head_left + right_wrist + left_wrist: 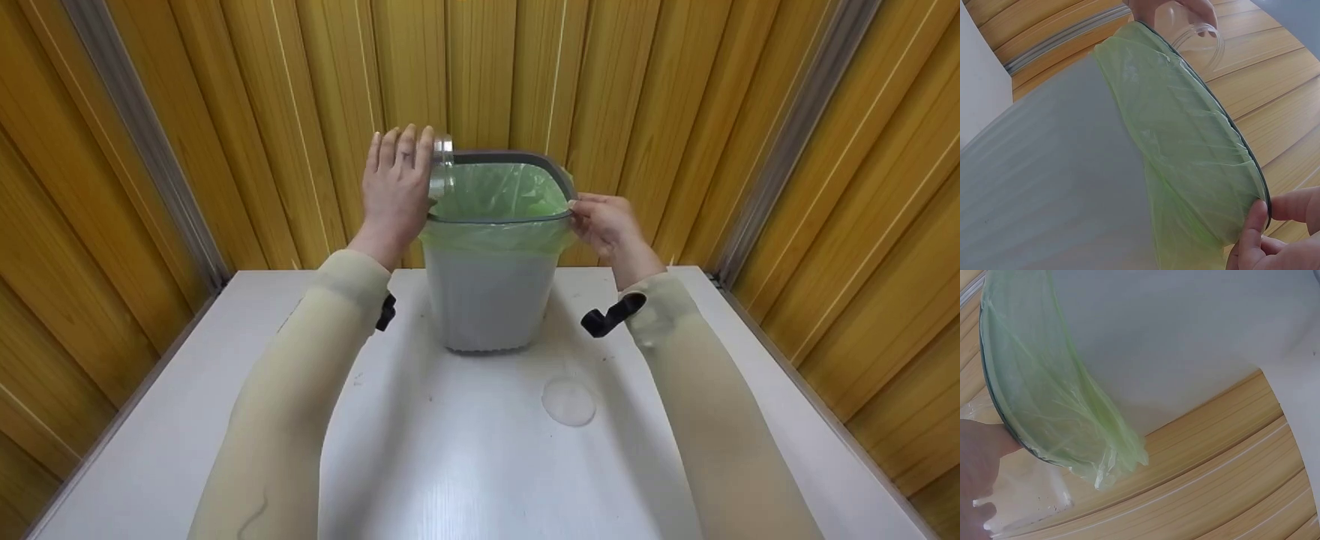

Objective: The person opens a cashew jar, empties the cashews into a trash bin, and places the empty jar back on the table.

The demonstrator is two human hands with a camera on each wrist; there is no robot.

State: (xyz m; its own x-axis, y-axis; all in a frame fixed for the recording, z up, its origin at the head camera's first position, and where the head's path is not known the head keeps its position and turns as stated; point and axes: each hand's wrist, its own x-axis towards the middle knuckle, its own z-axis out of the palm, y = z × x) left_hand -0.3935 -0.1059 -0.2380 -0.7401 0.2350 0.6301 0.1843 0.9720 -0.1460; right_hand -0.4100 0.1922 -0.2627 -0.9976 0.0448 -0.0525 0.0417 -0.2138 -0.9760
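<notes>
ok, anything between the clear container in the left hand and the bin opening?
Nothing visible. The left hand tips the clear container right at the bin rim; the green liner mouth is open. The right hand pinches the opposite rim, clear of the path.

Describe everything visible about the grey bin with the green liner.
The pale grey plastic waste bin stands upright on the white table, near the wooden-slat wall. Its walls taper slightly downward, with faint ribs at the base. A translucent green plastic bag lines it, folded out over the top and held by a dark grey rim ring. The right hand pinches the rim at its right side; the left hand holds a clear plastic cup tipped over the opening at the left rim.
</notes>
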